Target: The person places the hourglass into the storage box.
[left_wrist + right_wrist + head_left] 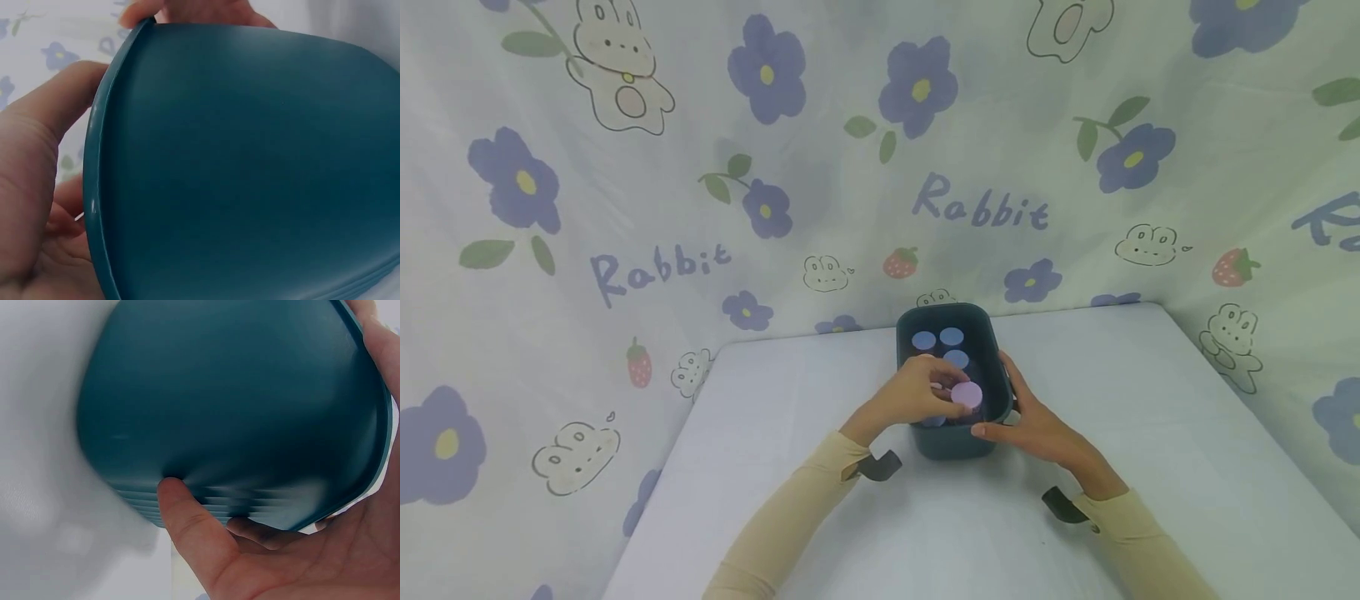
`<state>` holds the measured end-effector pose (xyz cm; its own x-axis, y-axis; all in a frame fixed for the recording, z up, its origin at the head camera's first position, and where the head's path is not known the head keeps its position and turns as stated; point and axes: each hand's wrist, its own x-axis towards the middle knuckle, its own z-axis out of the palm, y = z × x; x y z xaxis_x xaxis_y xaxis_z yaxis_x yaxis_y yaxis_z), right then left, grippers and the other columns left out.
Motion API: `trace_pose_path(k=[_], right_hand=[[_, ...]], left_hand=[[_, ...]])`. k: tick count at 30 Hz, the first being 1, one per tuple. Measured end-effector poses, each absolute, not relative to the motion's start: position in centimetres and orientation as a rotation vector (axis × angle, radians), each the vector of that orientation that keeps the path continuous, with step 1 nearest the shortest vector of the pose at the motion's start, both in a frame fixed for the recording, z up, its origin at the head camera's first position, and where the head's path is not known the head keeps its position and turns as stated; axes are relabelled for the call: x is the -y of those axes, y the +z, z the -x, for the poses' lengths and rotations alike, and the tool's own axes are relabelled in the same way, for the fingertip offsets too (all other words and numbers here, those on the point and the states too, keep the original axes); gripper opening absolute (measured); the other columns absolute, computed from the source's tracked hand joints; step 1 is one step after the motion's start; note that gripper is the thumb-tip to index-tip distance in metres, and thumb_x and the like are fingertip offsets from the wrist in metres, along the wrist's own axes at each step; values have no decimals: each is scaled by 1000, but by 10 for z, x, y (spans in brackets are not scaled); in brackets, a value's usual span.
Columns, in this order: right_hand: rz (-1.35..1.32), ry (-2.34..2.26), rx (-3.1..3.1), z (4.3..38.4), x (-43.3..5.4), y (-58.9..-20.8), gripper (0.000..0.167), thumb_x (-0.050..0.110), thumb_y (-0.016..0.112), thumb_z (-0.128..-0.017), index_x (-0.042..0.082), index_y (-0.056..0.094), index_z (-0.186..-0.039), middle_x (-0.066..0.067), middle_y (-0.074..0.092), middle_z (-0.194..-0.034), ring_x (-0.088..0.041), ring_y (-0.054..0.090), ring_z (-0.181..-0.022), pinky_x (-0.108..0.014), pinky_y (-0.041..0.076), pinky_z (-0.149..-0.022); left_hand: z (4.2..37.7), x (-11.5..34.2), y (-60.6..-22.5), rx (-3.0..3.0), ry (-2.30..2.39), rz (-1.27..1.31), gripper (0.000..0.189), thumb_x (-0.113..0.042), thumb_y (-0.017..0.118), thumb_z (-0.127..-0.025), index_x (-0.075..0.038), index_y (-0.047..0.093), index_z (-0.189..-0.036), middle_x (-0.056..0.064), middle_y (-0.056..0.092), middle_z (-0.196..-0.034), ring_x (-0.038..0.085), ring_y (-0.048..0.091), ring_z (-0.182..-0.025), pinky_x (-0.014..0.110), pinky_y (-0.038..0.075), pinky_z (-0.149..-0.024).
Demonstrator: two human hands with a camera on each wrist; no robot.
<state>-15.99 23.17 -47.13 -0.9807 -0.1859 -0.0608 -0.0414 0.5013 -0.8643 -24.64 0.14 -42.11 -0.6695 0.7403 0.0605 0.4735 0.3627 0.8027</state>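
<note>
A dark teal plastic bin [955, 442] stands on the white table, its long sides running away from me. Several round-topped pieces lie in it, among them blue ones [951, 337] toward the far end. My left hand [917, 390] reaches in over the near left rim and pinches a lilac round-topped piece [967, 395] between thumb and fingers. Its lower part is hidden inside the bin. At the near right corner my right hand [1037, 425] holds the bin, thumb [187, 519] against the near wall and fingers along the ribbed side.
A white cloth covers the table [805, 467]. Behind it hangs a pale curtain [850, 183] printed with rabbits and flowers, right at the bin's far end. Dark straps [880, 465] sit at both wrists.
</note>
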Motion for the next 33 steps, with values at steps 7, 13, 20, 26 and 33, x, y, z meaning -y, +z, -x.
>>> trace_pose_path(k=[7,13,20,26,33], right_hand=[[189,-1479,-2595,159,-231,-471,123,53,80,-84,37,-12,-164,-14,2,-176,-55,22,-154,-76,36,-113],[189,-1487,-2594,158,-230,-470,122,52,80,-84,36,-11,-165,-15,1,-176,-56,22,-154,-77,35,-113],[189,-1492,-2593,158,-230,-470,122,50,80,-85,36,-10,-165,-15,1,-176,-57,23,-154,-76,36,-112],[186,-1487,-2594,159,-231,-471,122,51,80,-84,38,-11,-164,-15,1,-176,-57,22,-153,-77,37,-111],[182,-1486,-2591,160,-232,-472,122,52,80,-85,39,-12,-164,-15,0,-176,-58,23,-153,-78,38,-110]], left_hand=[[248,-5,-423,-2330,1073,-1176,40,-18,89,-79,-4,75,-115,6,77,-107,10,77,-97,18,61,-86],[248,-6,-421,-2342,976,-1185,41,-18,88,-81,-5,75,-117,8,78,-112,14,78,-100,18,61,-87],[249,-9,-419,-2357,852,-1216,41,-11,85,-84,-4,73,-122,10,77,-117,16,78,-102,17,60,-87],[248,-10,-419,-2379,790,-1226,40,-10,85,-84,-5,74,-122,8,77,-116,14,78,-102,17,60,-87],[248,-11,-420,-2400,745,-1245,40,-10,85,-84,-7,74,-122,7,77,-117,12,77,-102,16,60,-87]])
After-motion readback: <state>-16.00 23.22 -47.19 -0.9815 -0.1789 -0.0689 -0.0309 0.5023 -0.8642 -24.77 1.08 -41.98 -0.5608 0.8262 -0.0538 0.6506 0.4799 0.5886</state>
